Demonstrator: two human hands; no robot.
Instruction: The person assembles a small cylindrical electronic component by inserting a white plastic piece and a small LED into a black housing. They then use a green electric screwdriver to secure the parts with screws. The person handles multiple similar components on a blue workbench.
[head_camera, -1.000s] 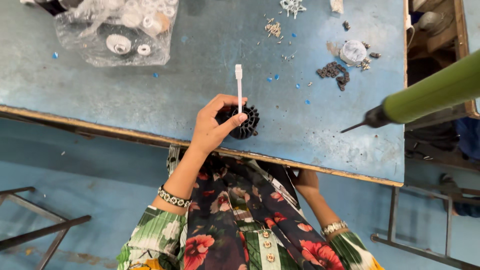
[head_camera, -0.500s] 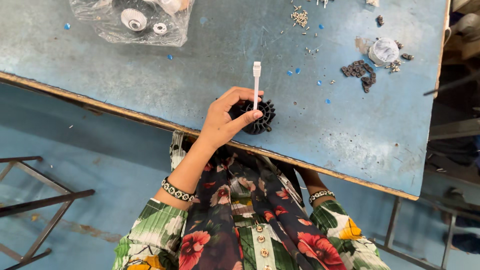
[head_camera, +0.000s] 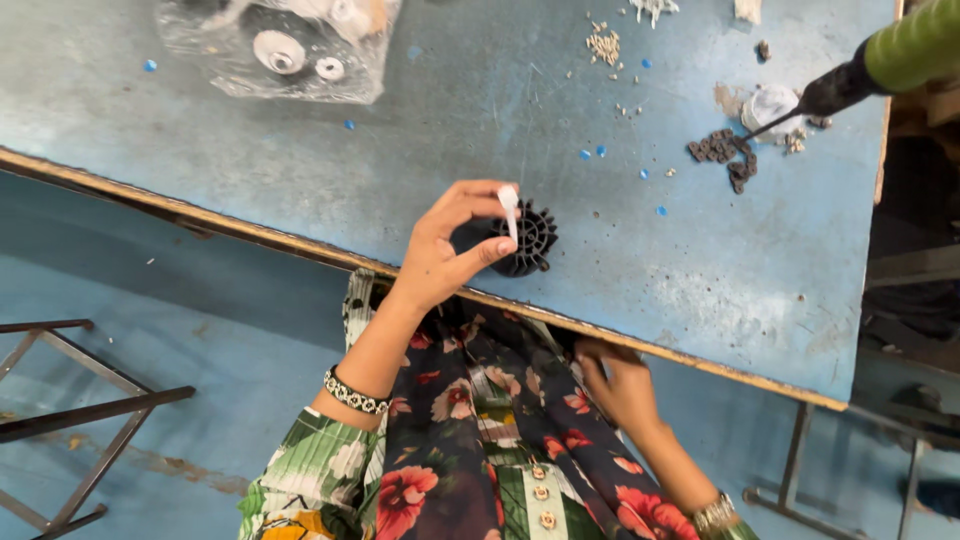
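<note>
Left hand (head_camera: 445, 250) pinches a white stick (head_camera: 509, 208) over the black finned part (head_camera: 527, 238); right hand (head_camera: 618, 385) hangs loosely curled.

A worn blue table (head_camera: 300, 190) bears a black finned wheel (head_camera: 530, 240), a plastic bag (head_camera: 280, 45).

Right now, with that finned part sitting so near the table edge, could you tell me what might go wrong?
The black finned part sits close to the table's front edge; only the left hand steadies it while pinching the white stick, so a push might slide it off. The right hand is below the table, too low to catch it. The green-handled tool points its tip over the small black pieces and could scatter them.
</note>
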